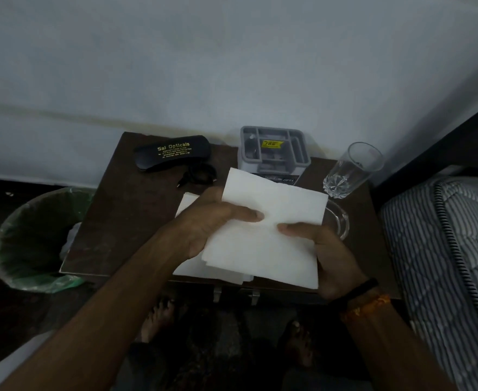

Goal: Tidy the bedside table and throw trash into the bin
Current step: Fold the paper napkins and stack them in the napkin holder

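Both my hands hold a white tissue sheet (271,198) above the dark brown bedside table (110,221). My left hand (215,224) grips its left edge with the thumb on top. My right hand (321,249) pinches the lower right part. More white tissue (187,203) lies flat on the table under my hands, mostly hidden. A bin (32,238) lined with a green bag stands on the floor left of the table, with some white trash inside.
On the table stand a black spectacle case (173,156), a coiled black cable (201,176), a grey organiser (274,149), a drinking glass (350,170) and a clear glass dish (339,221). A striped mattress (440,249) borders the right. My bare feet are below.
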The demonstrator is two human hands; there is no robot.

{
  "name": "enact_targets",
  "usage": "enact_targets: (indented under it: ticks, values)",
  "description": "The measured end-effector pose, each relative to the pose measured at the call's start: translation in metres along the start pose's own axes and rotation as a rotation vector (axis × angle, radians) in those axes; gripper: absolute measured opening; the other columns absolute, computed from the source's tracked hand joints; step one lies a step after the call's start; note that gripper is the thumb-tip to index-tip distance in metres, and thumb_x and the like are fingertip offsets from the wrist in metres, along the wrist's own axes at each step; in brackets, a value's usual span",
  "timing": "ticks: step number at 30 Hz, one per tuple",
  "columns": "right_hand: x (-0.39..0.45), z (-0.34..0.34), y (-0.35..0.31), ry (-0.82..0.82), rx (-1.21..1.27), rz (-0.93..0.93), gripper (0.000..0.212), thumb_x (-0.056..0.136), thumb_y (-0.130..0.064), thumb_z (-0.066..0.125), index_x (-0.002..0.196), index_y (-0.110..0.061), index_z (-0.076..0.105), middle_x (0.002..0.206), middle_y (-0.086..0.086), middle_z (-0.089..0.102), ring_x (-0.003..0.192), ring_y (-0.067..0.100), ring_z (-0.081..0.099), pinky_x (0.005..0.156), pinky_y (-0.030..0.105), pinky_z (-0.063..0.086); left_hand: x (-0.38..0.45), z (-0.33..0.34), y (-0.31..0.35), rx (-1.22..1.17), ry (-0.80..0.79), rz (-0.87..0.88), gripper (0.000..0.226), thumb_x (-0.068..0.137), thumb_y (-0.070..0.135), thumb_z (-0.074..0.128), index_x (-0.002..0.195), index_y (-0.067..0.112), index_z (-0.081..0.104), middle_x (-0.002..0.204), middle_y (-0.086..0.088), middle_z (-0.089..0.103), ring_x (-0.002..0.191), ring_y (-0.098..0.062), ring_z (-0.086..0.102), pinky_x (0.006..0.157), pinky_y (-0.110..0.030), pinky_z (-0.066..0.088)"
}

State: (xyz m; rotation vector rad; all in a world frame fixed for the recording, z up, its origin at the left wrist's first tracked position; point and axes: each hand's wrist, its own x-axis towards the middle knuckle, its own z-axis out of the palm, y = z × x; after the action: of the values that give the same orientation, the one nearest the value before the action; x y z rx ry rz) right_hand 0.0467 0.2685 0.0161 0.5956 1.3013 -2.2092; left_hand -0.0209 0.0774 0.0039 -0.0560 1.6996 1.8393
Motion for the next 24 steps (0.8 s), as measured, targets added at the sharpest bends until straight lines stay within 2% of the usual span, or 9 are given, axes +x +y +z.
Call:
enact_targets:
  ticks: [1, 4, 8, 11, 15, 17, 20, 24]
  values:
    - [0.004, 0.0, 0.001, -0.011, -0.009, 0.0, 0.042, 0.082, -0.006, 0.063, 0.123, -0.01, 0.063, 0.121, 0.019, 0.068, 0.111, 0.04, 0.064, 0.09, 0.056, 0.051, 0.001, 0.001, -0.001, -0.005, 0.033, 0.017, 0.042, 0.074, 0.001, 0.078, 0.113, 0.012, 0.07, 0.107, -0.007, 0.075, 0.101, -0.028, 0.07, 0.091, -0.046, 0.056]
    - [0.019, -0.002, -0.002, 0.038, -0.062, -0.102, 0.047, 0.08, -0.004, 0.065, 0.126, -0.009, 0.062, 0.125, 0.018, 0.066, 0.113, 0.04, 0.063, 0.08, 0.048, 0.057, 0.005, -0.003, -0.003, -0.027, 0.15, 0.054, 0.045, 0.07, 0.001, 0.081, 0.112, 0.011, 0.07, 0.105, -0.005, 0.075, 0.099, -0.025, 0.071, 0.091, -0.048, 0.056]
    - [0.029, -0.007, -0.006, -0.005, -0.037, -0.164, 0.046, 0.085, -0.002, 0.061, 0.13, -0.008, 0.058, 0.128, 0.017, 0.064, 0.116, 0.038, 0.061, 0.084, 0.048, 0.057, 0.009, -0.005, -0.009, -0.007, 0.216, 0.097, 0.056, 0.064, 0.009, 0.088, 0.116, 0.014, 0.068, 0.109, -0.002, 0.074, 0.103, -0.024, 0.07, 0.091, -0.048, 0.056]
    - [0.032, -0.002, -0.007, -0.123, -0.013, -0.114, 0.048, 0.087, -0.003, 0.059, 0.135, -0.005, 0.054, 0.133, 0.021, 0.059, 0.122, 0.039, 0.058, 0.092, 0.052, 0.052, 0.011, 0.0, -0.008, 0.001, 0.224, 0.138, 0.059, 0.065, 0.009, 0.088, 0.119, 0.016, 0.065, 0.111, -0.001, 0.074, 0.104, -0.022, 0.069, 0.091, -0.047, 0.057]
    - [0.037, 0.0, -0.004, -0.153, -0.009, -0.128, 0.047, 0.087, 0.005, 0.055, 0.134, -0.004, 0.054, 0.133, 0.018, 0.061, 0.123, 0.036, 0.058, 0.101, 0.052, 0.048, 0.012, 0.009, -0.009, -0.055, 0.233, 0.159, 0.062, 0.065, 0.006, 0.087, 0.122, 0.016, 0.063, 0.114, -0.002, 0.072, 0.108, -0.023, 0.067, 0.091, -0.048, 0.057]
    - [0.034, -0.002, -0.006, -0.16, 0.003, -0.134, 0.046, 0.089, 0.006, 0.055, 0.133, -0.006, 0.055, 0.132, 0.016, 0.062, 0.122, 0.035, 0.059, 0.101, 0.053, 0.048, 0.011, 0.012, -0.01, -0.06, 0.234, 0.174, 0.063, 0.063, 0.007, 0.088, 0.12, 0.016, 0.064, 0.113, -0.001, 0.073, 0.106, -0.022, 0.068, 0.089, -0.046, 0.058]
    - [0.03, -0.006, -0.012, -0.138, -0.02, -0.145, 0.041, 0.089, 0.005, 0.055, 0.128, -0.008, 0.059, 0.125, 0.013, 0.067, 0.113, 0.032, 0.065, 0.092, 0.052, 0.054, 0.011, 0.015, -0.006, -0.088, 0.225, 0.197, 0.06, 0.062, 0.005, 0.088, 0.117, 0.015, 0.066, 0.11, 0.0, 0.074, 0.101, -0.017, 0.071, 0.083, -0.038, 0.06]
    - [0.032, -0.006, -0.014, -0.19, -0.037, -0.162, 0.051, 0.086, 0.007, 0.059, 0.135, -0.006, 0.053, 0.134, 0.017, 0.06, 0.123, 0.038, 0.057, 0.101, 0.06, 0.045, 0.01, 0.015, 0.0, -0.109, 0.146, 0.177, 0.054, 0.059, 0.004, 0.085, 0.11, 0.015, 0.069, 0.106, -0.001, 0.075, 0.097, -0.016, 0.072, 0.075, -0.031, 0.06]
